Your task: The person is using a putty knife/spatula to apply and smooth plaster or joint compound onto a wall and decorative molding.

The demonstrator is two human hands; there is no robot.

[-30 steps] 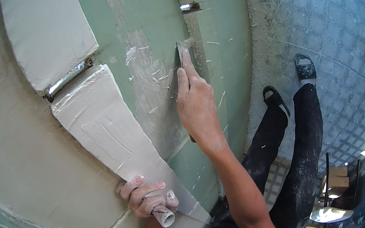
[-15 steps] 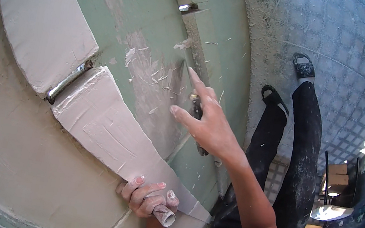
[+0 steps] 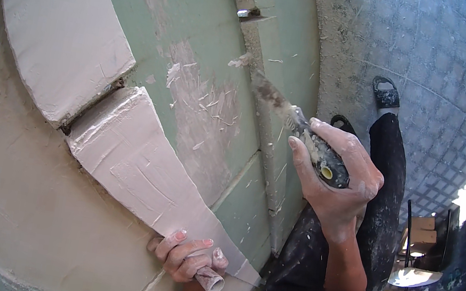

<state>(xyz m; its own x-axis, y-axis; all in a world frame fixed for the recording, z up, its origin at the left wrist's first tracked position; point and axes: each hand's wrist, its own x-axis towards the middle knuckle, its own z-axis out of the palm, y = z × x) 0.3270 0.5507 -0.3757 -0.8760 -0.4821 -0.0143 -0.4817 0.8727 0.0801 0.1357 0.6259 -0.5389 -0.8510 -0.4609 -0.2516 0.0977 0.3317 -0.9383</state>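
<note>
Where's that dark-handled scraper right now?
Right of centre in the head view, the scraper is in the right hand, its blade in front of the narrow grey strip.

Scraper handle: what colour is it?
The scraper handle is black with whitish smears and a yellow-ringed hole, best seen in the head view.

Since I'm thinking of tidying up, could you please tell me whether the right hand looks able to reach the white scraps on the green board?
Probably yes: the right hand is nearby, holding a putty knife, and nothing visible blocks its way to the white scraps.
</note>
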